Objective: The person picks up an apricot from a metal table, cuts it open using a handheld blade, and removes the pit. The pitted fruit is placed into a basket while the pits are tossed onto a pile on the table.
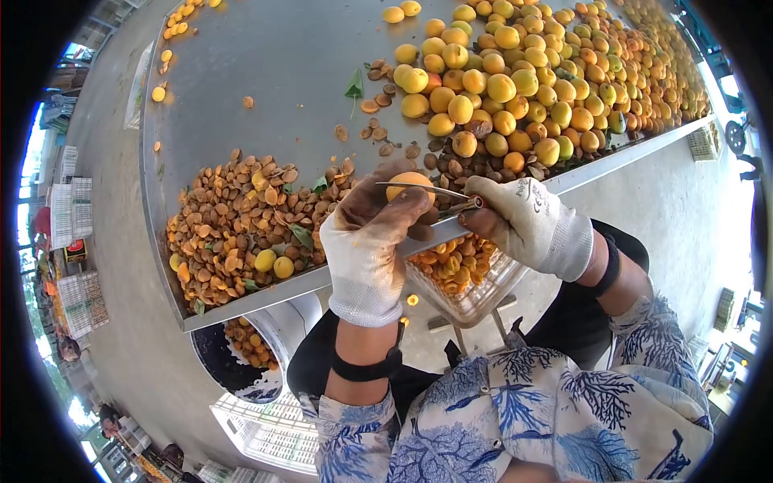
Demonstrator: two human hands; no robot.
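Note:
My left hand [362, 249], in a stained white glove, is closed around a yellow-orange apricot [412, 179] above the table's front edge. A small knife [444, 191] is gripped in my right hand [531, 221], also gloved and stained at the fingers. Its thin blade lies across the apricot, pointing left. Directly below my hands, a plastic crate [475, 303] holds orange apricot pieces [455, 270]. To the left of my left hand, a heap of brown apricot pits [233, 217] lies on the metal table [241, 60], with a few whole apricots and leaves among them.
A large pile of whole apricots [523, 80] covers the table's right side. A raised rim [258, 299] runs along its front. Beneath the left corner stands a bucket [278, 322] with fruit inside, beside a white crate [270, 431]. Stacked crates [72, 213] line the far left.

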